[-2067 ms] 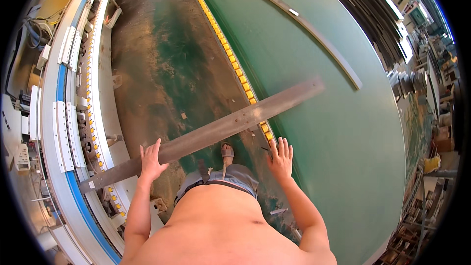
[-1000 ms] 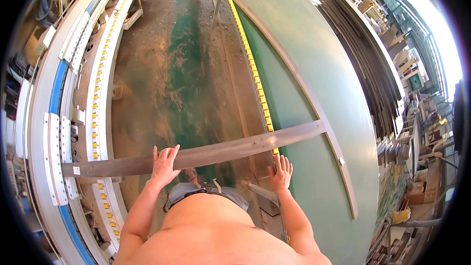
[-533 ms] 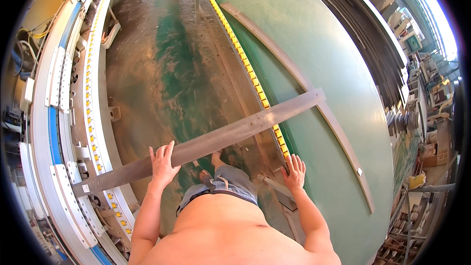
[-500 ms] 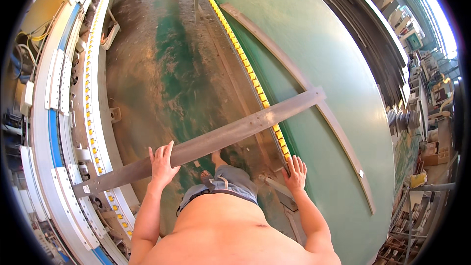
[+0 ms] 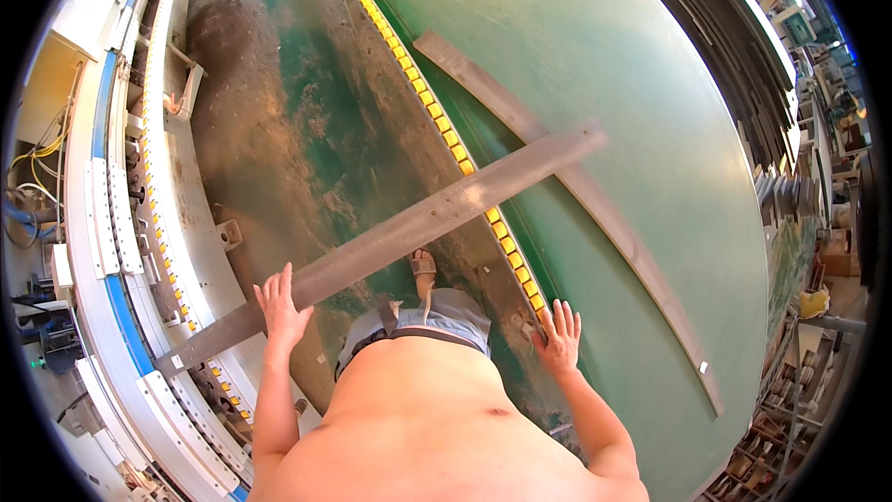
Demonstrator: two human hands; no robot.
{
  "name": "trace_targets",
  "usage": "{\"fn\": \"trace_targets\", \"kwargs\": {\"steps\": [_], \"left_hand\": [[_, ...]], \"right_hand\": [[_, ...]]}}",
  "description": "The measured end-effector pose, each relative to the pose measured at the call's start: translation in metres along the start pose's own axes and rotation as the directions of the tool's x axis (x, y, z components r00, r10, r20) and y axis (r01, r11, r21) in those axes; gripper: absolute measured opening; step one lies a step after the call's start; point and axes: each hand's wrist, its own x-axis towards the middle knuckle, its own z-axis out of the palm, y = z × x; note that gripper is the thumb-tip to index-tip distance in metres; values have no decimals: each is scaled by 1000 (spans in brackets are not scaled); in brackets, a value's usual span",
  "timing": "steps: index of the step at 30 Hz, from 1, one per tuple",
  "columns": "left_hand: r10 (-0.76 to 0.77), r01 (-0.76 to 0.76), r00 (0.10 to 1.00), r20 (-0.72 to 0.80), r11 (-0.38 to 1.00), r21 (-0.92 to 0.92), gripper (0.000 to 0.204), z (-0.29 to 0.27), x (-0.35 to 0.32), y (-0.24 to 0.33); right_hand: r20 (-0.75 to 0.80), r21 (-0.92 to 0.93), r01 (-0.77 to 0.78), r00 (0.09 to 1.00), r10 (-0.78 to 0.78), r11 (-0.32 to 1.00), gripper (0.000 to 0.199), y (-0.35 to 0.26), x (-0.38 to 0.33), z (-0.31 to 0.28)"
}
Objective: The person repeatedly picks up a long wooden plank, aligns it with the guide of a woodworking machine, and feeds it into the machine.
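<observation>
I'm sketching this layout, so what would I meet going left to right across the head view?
Blue strip on the machine rail → open left grip → sandaled foot → open right grip → yellow bundle.

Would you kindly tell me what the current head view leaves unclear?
Head view:
Strip on the green table: partly hidden where the long board crosses above it.
The table's far end: cut off by the upper edge.
White label on the board: too small to read.
Right hand: palm turned away, so contact is hidden.
</observation>
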Motion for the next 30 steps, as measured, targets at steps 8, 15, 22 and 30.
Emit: {"fn": "trace_targets", "kwargs": {"steps": [8,15,22,30], "left_hand": [[-71,71,997,9,996,57,102,-19,55,-12],[-111,112,994,-12,992,55,103,-35,106,-30],[-75,75,997,-8,996,41,102,-51,156,-39],[-35,35,999,-40,999,-12,95,-67,205,-49]], "right_hand": [[9,65,-30,1000,29,997,58,-30,57,-12],[32,60,-25,999,23,998,60,-53,101,-19],[-221,276,-68,966,132,959,57,-86,237,-20],[135,-45,-304,942,307,952,63,-62,305,-36]]}}
